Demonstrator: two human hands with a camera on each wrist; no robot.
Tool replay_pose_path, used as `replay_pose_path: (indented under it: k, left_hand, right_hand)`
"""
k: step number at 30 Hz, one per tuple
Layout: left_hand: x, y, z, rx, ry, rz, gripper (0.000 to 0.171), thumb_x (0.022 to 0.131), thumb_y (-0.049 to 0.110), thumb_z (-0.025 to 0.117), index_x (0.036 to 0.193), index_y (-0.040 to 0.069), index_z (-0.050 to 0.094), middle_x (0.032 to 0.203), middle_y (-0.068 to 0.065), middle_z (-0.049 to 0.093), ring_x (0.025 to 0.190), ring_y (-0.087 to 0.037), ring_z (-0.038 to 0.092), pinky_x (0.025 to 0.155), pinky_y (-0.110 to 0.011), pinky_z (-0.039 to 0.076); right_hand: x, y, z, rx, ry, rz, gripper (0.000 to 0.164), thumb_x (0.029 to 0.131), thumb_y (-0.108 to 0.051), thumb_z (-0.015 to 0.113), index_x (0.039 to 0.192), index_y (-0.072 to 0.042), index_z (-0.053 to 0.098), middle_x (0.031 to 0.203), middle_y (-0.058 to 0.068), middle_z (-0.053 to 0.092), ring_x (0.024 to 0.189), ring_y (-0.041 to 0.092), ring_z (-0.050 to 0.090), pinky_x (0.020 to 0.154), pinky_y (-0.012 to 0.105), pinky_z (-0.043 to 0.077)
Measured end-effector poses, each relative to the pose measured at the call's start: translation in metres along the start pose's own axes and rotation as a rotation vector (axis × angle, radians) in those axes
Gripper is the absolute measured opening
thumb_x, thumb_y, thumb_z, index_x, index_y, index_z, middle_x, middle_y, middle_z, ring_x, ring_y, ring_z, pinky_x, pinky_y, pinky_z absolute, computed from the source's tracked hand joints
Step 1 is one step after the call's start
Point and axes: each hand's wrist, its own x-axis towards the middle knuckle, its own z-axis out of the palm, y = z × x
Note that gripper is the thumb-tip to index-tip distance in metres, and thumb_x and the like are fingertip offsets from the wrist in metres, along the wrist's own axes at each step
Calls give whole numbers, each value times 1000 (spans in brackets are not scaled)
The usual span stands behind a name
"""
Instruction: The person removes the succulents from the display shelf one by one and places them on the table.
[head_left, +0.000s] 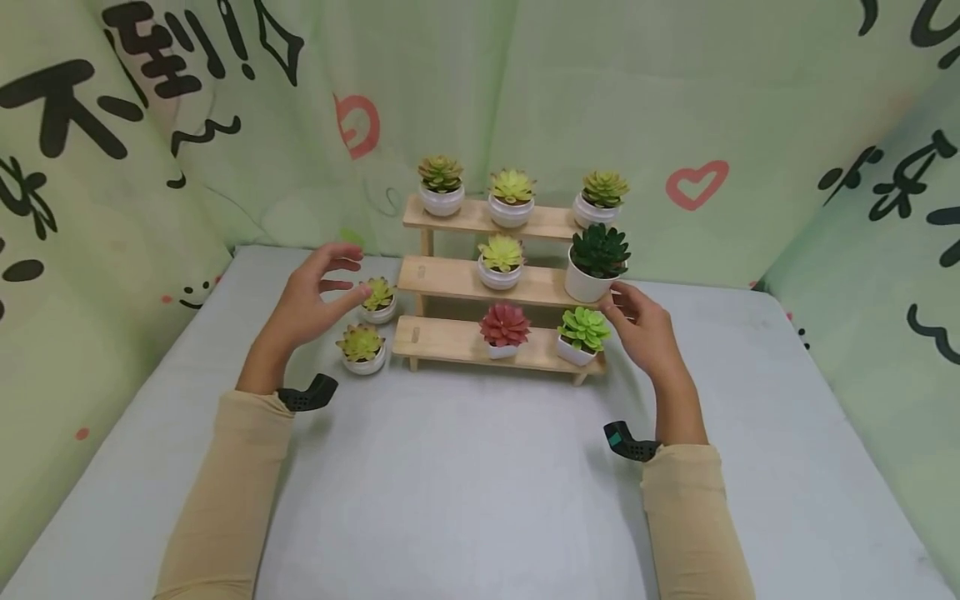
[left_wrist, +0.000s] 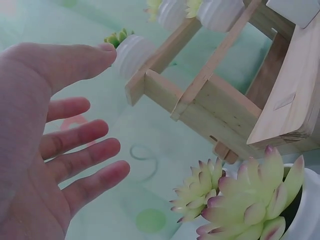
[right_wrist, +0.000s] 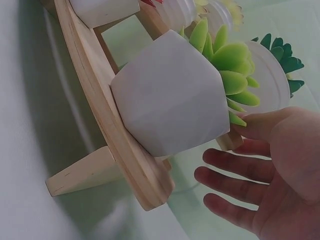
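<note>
My left hand [head_left: 315,296] is held left of the wooden three-tier stand [head_left: 461,279], fingers spread and holding nothing. Beside its thumb, a yellow-green succulent in a white pot [head_left: 378,302] sits on the table, and a second similar succulent [head_left: 362,350] stands nearer to me. At the stand's right end my right hand [head_left: 641,325] has loosely extended fingers. Its thumb and forefinger are by the base of a dark green succulent's white pot [head_left: 588,279] on the middle tier; whether they touch it cannot be told. Below stands a bright green succulent in an angular pot [right_wrist: 170,95].
Three potted succulents line the top tier, one of them in the middle [head_left: 512,200]. Another yellow-green succulent [head_left: 500,262] stands on the middle tier, and a red succulent [head_left: 504,329] on the bottom one. A printed green curtain [head_left: 585,100] hangs behind the white table [head_left: 465,483].
</note>
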Motion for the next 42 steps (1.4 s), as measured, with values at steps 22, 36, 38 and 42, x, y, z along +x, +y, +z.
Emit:
replay_pose_path:
  k: [22,36,38,42]
  left_hand:
    - [19,6,14,5,20,36,58,90,15,69,140,4,43,139,-15,49,129,-28,47,105,-47,45]
    - [40,15,18,15,23,27,59,91,20,68,141,7,41,142,-12,47,129,-27,46,109,-44,42]
    - [43,17,18,32,25,16,60,91,22,68,142,8,40,142,-11,47,130,-25,46,109,-43,42]
    - [48,18,18,18,30,4,60,91,24,67,142,9,39,141,-10,48,130,-24,47,109,-42,42]
  right_hand:
    - [1,-3,0,-21,-25,-3,57,100,-32,51,149,-7,35,139,26,51,124,41,53,103,53,46]
    - [1,0,-3,-20,-11,-4,57,100,-33,52,149,-8,36,139,26,51,124,42,53,103,54,46]
    - [0,-1,-2,-18,-11,-9,57,100,-33,52,149,-7,36,139,27,51,124,42,53,103,53,46]
    - [0,-2,-1,-9,-14,-10,57,100,-32,52,148,-7,36,138,27,52,124,42,53,103,53,46]
